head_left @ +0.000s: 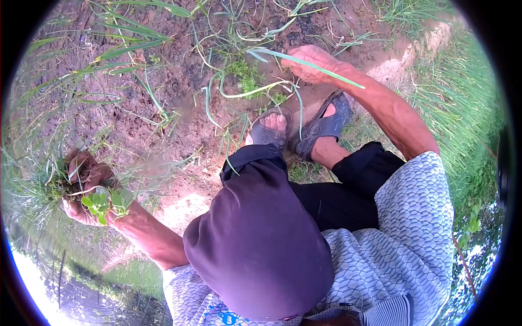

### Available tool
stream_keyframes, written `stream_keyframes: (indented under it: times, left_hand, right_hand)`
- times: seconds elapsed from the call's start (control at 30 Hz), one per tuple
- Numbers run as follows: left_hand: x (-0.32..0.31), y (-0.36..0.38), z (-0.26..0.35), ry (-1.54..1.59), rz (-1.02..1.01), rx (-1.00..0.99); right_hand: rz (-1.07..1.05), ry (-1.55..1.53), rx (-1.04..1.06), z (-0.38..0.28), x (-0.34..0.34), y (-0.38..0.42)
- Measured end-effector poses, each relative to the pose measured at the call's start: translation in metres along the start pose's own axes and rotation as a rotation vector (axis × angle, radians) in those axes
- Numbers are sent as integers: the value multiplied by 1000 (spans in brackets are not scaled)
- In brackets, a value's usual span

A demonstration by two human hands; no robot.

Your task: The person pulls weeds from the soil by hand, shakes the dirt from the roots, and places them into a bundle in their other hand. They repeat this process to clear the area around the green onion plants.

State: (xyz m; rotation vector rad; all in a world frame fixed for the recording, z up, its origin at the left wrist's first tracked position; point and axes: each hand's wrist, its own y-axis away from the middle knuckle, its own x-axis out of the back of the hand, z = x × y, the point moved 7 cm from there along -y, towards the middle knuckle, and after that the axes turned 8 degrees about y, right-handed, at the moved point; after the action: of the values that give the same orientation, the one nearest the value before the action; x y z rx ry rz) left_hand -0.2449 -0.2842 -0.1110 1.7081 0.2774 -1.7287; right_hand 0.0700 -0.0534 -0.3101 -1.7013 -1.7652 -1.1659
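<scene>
At the left, my left hand is closed around a clump of pulled weeds with thin grassy blades, dark roots and soil. A sprig with round green leaves hangs out at the wrist side of that hand. My right hand is low over the soil at the upper right, its back toward me and its fingers curled under. What those fingers hold, if anything, is hidden. A long onion-like leaf crosses in front of the right wrist. Beside the hand are bent onion-like plants and a small feathery weed.
Brown, damp soil carries more onion-like plants at the upper left. My sandalled feet are planted just below the right hand. Dense tall grass borders the right side, along a pale soil ridge.
</scene>
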Motion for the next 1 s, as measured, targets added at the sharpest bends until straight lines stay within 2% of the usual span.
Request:
stream_keyframes:
  times: [0.07,0.13,0.17,0.27,0.3,0.4,0.43,0.47,0.53,0.63,0.73,0.77,0.87,1.0]
  left_hand:
    - [-1,4,-1,1,-31,17]
    - [3,7,7,-28,-44,11]
    - [5,6,9,-39,-52,14]
    - [4,5,10,-73,-85,-4]
    - [1,7,6,-84,-88,-22]
    - [6,7,3,-78,-48,-4]
    - [10,6,2,-72,-34,10]
    - [12,3,0,-66,-25,24]
    - [12,2,-8,-8,3,39]
    - [9,5,-15,-34,22,82]
    - [17,6,-6,-141,58,9]
    - [18,5,-13,26,36,88]
    - [24,2,-3,11,69,20]
    - [22,8,4,-198,56,-47]
  right_hand:
    - [-80,-30,-50,3,-12,3]
    - [-79,197,4,5,-23,5]
    - [9,171,13,5,-23,8]
    - [49,52,-174,17,-24,-6]
    - [-181,-110,-371,18,-16,-13]
    - [-179,-228,-143,-10,-15,-26]
    - [-254,-347,-107,-18,-26,-27]
    - [-247,-212,50,-29,-32,-30]
    - [-576,120,76,-49,-43,-26]
    - [-327,270,288,-69,-47,-16]
    - [-226,242,234,-73,-51,-8]
    - [-208,268,278,-74,-57,-1]
    - [-166,283,255,-77,-59,4]
    - [-192,180,130,-60,-52,6]
